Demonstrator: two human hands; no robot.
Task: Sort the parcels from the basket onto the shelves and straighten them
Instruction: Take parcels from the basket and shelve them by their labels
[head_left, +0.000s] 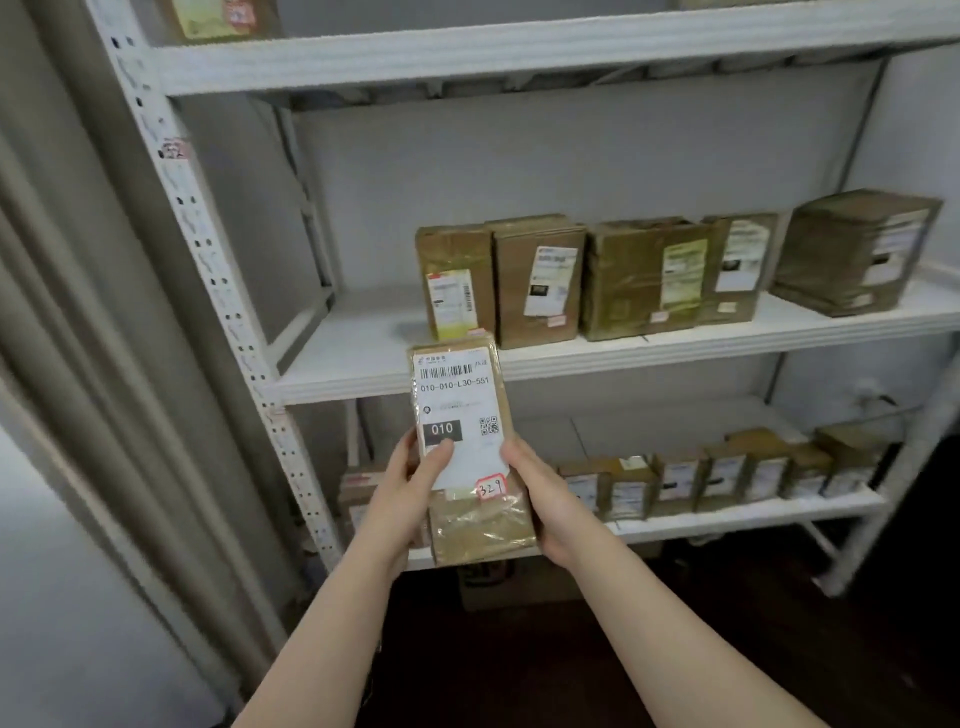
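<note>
I hold a flat brown parcel (470, 452) upright in front of the shelves, its white label with "010" and a red-edged tag "329" facing me. My left hand (410, 493) grips its left edge, thumb pressed on the label. My right hand (540, 499) grips its right edge. The parcel hangs just below the front lip of the middle shelf (358, 358), whose left part is bare. Several brown parcels (540, 280) stand in a row on that shelf to the right. The basket is not in view.
The lower shelf (727, 519) carries a row of small parcels (722, 475). A top shelf (467, 52) holds a parcel at its left. The perforated white upright (218, 291) and a grey curtain (62, 312) stand on the left. The floor below is dark.
</note>
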